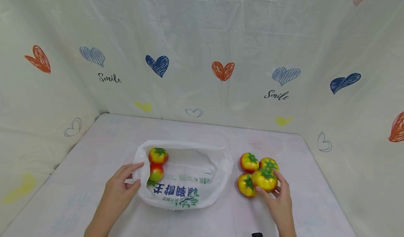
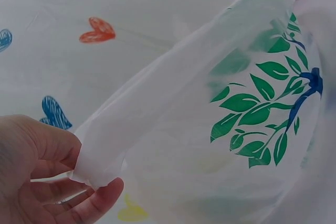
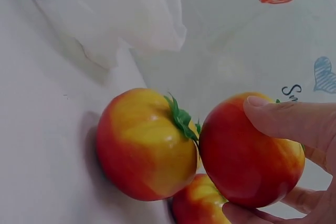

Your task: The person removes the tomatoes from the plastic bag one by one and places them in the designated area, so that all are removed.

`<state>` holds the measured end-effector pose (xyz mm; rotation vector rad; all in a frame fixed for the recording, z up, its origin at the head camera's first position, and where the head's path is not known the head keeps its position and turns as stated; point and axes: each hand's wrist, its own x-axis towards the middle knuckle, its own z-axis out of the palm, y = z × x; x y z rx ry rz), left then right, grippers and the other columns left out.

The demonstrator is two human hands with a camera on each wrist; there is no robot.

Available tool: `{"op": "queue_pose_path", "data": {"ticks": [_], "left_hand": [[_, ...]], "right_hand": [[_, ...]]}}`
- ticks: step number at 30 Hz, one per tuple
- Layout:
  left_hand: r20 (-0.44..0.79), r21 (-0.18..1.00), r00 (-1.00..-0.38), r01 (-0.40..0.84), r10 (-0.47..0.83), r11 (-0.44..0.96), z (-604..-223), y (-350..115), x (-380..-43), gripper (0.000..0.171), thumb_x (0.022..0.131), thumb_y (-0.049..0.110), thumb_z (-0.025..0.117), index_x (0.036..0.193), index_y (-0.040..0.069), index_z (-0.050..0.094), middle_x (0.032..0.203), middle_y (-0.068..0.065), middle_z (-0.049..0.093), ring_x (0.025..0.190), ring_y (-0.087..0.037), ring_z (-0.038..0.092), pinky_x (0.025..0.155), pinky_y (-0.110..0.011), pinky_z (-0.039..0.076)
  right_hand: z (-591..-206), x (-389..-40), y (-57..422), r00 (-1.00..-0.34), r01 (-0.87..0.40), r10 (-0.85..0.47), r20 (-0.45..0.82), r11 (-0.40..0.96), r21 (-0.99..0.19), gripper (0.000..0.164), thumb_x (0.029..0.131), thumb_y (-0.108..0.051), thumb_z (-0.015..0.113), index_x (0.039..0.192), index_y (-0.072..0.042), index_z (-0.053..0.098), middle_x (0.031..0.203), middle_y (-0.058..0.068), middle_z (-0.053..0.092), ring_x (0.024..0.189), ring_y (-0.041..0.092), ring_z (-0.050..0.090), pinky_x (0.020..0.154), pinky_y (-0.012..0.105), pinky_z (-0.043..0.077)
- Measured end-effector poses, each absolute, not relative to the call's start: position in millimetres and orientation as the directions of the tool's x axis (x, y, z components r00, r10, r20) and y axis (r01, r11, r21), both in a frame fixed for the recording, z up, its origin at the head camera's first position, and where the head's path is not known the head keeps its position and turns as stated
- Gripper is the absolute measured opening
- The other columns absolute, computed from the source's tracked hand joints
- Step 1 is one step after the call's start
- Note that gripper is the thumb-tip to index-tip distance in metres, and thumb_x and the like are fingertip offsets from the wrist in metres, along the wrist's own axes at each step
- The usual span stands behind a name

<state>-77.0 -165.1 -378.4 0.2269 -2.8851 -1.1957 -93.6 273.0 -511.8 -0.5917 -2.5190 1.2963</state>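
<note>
A white plastic bag (image 1: 209,196) with green leaf print lies on the table with its mouth wide. Inside its left end are two red-and-yellow tomatoes, an upper tomato (image 1: 158,155) and a lower tomato (image 1: 156,173). My left hand (image 1: 119,188) pinches the bag's left rim between thumb and fingers; the folded edge (image 2: 100,161) shows in the left wrist view. Right of the bag, my right hand (image 1: 279,198) grips a tomato (image 3: 252,153) with a green leafy top. Three other tomatoes sit close around it: one behind left (image 1: 248,162), one behind (image 1: 269,163), one at left (image 1: 246,186).
The table (image 1: 123,131) has a pale cover. A pale curtain (image 1: 189,30) printed with hearts and "Smile" surrounds its back and sides. The tip of a black object (image 1: 257,234) pokes in at the bottom edge.
</note>
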Motion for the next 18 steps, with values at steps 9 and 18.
{"op": "queue_pose_path", "data": {"ticks": [9,18], "left_hand": [[-0.036,0.702,-0.99,-0.123,-0.137,0.702,-378,-165,-77,0.047,0.084,0.006,0.063,0.13,0.011,0.054,0.128,-0.017,0.049,0.096,-0.025,0.055,0.076,-0.029,0.057],[-0.034,0.702,-0.99,-0.12,-0.136,0.702,-378,-165,-77,0.047,0.084,0.006,0.063,0.13,0.011,0.054,0.128,-0.017,0.049,0.097,-0.026,0.055,0.077,-0.031,0.057]], "right_hand": [[-517,-92,281,-0.873,0.248,0.485,0.046,0.525,-0.814,0.094,0.069,-0.053,0.074,0.145,-0.036,0.021,0.148,0.007,0.029,0.113,0.031,0.044,0.095,0.05,0.044],[-518,-91,284,-0.858,0.297,0.513,-0.006,0.488,-0.821,0.095,0.069,-0.056,0.072,0.146,-0.036,0.019,0.149,0.01,0.026,0.117,0.032,0.04,0.096,0.051,0.042]]}}
